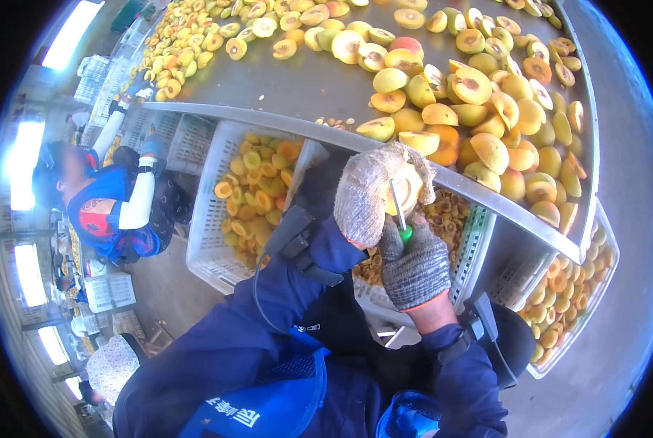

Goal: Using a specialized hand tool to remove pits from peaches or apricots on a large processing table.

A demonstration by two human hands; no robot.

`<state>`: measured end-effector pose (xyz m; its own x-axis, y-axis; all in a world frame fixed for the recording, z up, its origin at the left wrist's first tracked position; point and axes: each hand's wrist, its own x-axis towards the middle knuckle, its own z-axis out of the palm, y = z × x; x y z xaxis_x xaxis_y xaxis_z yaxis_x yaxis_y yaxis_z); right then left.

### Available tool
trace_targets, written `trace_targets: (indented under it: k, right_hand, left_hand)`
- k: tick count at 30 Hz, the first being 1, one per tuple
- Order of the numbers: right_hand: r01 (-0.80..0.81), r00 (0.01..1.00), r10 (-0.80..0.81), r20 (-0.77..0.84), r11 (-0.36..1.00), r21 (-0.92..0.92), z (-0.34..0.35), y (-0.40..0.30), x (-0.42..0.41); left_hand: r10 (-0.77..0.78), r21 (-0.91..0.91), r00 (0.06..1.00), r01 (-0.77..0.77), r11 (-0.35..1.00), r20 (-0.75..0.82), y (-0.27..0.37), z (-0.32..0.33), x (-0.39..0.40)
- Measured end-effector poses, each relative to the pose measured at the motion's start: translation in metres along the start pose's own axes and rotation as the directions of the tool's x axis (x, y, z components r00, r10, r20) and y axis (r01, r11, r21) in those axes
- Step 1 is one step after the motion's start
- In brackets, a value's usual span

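A pale, worn knitted glove covers my left hand (359, 191), whose fingers curl around a halved yellow peach (412, 185) with its cut face up. My right hand (417, 268), in a dark grey knitted glove, grips a pitting tool by its green handle (407, 234). The tool's thin metal shaft (397, 203) lies across the peach's cut face; how deep its tip sits I cannot tell. Both hands are just off the metal table's edge (469, 189). Below them stands a crate of brown pits and scraps (449, 224), partly hidden by my hands.
Halved peaches (490, 109) heap on the metal table (282, 76), several with pits showing. White crates of peach halves stand left (209, 241) and right (605, 284) under the table. At far left a co-worker (113, 202) sits by the same table. Stacked crates (110, 290) stand behind.
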<state>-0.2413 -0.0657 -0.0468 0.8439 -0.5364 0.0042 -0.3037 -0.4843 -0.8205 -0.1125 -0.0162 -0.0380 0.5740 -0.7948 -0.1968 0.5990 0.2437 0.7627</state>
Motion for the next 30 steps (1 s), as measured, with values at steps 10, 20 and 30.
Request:
trace_targets:
  k: [10, 20, 30]
  right_hand:
    - [-0.181, 0.940, 0.057, 0.337, 0.919, 0.351, -0.015, 0.004, 0.005]
    - [-0.592, 0.736, -0.036, 0.676, 0.449, 0.669, -0.023, 0.019, 0.003]
    - [-0.637, 0.737, -0.152, 0.658, 0.166, 0.752, -0.013, 0.014, -0.015]
  left_hand:
    - [-0.134, 0.308, 0.973, 0.071, 0.949, 0.190, 0.016, -0.028, 0.011]
    - [-0.210, 0.167, 0.975, 0.195, 0.966, 0.074, 0.017, -0.006, 0.020]
    - [-0.047, 0.077, 0.998, 0.044, 0.996, 0.036, 0.012, -0.001, 0.005]
